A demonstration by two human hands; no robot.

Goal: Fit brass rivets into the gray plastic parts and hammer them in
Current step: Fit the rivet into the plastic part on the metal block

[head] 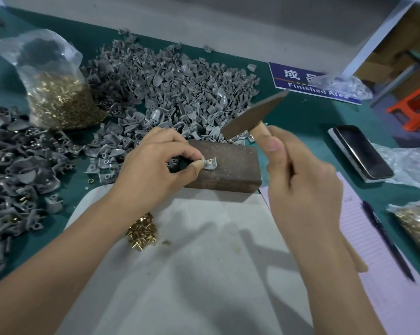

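Your left hand (153,163) pinches one gray plastic part (210,163), a small curved piece with brass glinting in it, flat on the single dark, pitted metal block (225,165) resting on the green worktop (300,122). Your right hand (300,180) is clamped round the wooden handle of one hammer (252,117), its rusty wedge-shaped head raised over the block. Two heaps of gray parts lie on the worktop: a paler one (170,93) behind, a darker one (18,165) at left. Two clear bags hold brass rivets (59,102), and one loose cluster (142,232) lies on the pale sheet (204,262).
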